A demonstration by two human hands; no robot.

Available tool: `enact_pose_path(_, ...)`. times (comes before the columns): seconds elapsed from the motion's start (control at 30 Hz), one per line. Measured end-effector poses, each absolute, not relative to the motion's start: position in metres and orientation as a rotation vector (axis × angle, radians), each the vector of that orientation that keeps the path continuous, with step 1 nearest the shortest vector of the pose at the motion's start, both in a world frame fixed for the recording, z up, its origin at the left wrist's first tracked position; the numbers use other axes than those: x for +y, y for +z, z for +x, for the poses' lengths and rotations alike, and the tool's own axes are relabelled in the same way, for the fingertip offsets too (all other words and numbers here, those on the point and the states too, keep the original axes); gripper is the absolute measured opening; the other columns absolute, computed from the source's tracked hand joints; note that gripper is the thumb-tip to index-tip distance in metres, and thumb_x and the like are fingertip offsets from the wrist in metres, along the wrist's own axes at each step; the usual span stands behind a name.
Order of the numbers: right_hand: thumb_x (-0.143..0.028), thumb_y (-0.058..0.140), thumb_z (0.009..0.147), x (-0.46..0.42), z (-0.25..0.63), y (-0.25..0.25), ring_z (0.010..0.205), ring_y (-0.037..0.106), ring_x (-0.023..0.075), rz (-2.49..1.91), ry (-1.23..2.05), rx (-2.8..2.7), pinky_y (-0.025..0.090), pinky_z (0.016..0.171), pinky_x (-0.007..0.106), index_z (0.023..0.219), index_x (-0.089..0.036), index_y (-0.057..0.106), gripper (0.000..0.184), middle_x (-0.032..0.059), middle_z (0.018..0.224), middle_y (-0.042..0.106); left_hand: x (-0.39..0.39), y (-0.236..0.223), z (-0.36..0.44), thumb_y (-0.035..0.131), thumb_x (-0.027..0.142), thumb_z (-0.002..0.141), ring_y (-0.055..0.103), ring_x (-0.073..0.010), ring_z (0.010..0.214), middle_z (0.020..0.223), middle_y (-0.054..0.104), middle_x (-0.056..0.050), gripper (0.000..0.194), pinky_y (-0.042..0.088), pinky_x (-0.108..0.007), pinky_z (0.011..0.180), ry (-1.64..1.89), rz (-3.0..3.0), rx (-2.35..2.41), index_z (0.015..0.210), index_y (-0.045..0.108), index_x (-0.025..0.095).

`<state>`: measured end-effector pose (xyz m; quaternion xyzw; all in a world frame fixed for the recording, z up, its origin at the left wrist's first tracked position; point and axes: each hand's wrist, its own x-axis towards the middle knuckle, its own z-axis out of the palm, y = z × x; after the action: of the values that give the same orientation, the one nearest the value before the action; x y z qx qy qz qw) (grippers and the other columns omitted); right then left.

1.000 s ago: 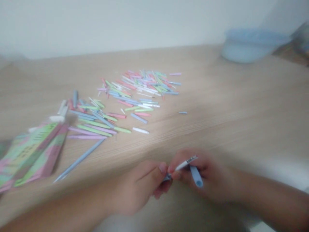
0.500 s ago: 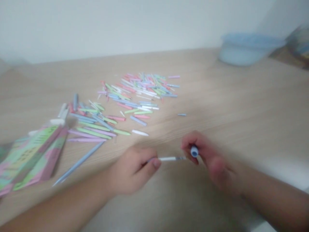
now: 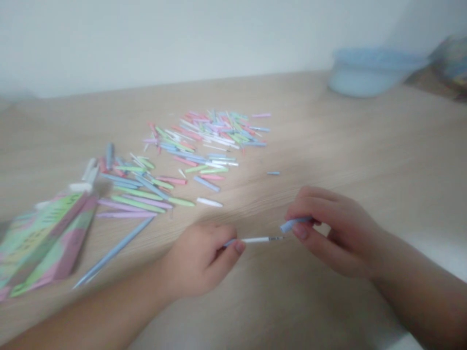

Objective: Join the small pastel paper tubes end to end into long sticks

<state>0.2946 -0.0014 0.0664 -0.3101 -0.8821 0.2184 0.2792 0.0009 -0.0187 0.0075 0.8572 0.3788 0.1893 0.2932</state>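
Note:
My left hand [image 3: 207,257] is closed, thumb against fingers, around the blue end of a pen body; a white pen refill [image 3: 257,239] sticks out of it to the right with its dark tip bare. Between the thumb and fingers of my right hand [image 3: 332,228] is a blue pen barrel [image 3: 292,224], its near end pointing left toward the refill tip. The two pieces are apart. A short blue pen piece [image 3: 273,173] lies on the table above my right hand, and a white pen piece [image 3: 209,201] rests above my left hand.
Many pastel pen parts [image 3: 215,131] are scattered at the back, with another heap [image 3: 142,187] at the left. A long blue pen [image 3: 115,250] lies beside patterned boxes [image 3: 54,243]. A light-blue basin [image 3: 365,73] stands back right, near the wall.
My right hand has turned the blue pen barrel from facing me to pointing left, and its fingers now pinch it. My left hand has stayed nearly still with the refill.

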Motion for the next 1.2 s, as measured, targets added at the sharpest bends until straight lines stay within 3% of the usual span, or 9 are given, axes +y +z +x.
enact_pose_path(0.23,-0.016,0.068,0.089,-0.006,0.298,0.069,0.071,0.06,0.0191,-0.848,0.46,-2.333,0.047,0.063,0.033,0.1,-0.027,0.065,0.016,0.0009,0.081,0.064,-0.02,0.006,0.001,0.046,0.039,0.109,0.05,-0.016,0.063,0.066,0.052,0.001,0.039,0.027,-0.03,0.061,0.536,2.227,1.034,0.075,0.048,0.021)
enact_pose_path(0.77,-0.014,0.072,0.089,-0.007,0.297,0.067,0.076,0.062,0.0161,-0.806,0.417,-2.408,0.048,0.065,0.03,0.104,-0.024,0.065,0.02,0.0006,0.087,0.065,-0.02,0.007,0.002,0.041,0.045,0.111,0.051,-0.0162,0.064,0.066,0.053,0.0,0.044,0.028,-0.03,0.061,0.48,2.268,1.077,0.074,0.048,0.021)
enact_pose_path(1.1,-0.021,0.064,0.101,-0.008,0.29,0.056,0.08,0.064,0.0153,-0.815,0.54,-2.544,0.047,0.068,0.029,0.108,-0.024,0.07,0.009,0.001,0.092,0.068,-0.023,0.011,0.007,0.041,0.047,0.109,0.054,-0.018,0.066,0.069,0.056,-0.001,0.044,0.031,-0.031,0.062,0.372,2.313,1.152,0.076,0.053,0.021)
enact_pose_path(1.2,-0.023,0.06,0.105,-0.011,0.283,0.05,0.084,0.067,0.0166,-0.863,0.608,-2.57,0.05,0.072,0.03,0.11,-0.024,0.072,0.013,0.0019,0.096,0.071,-0.023,0.011,0.007,0.041,0.049,0.109,0.057,-0.02,0.071,0.073,0.059,-0.002,0.043,0.034,-0.032,0.064,0.334,2.336,1.166,0.079,0.057,0.021)
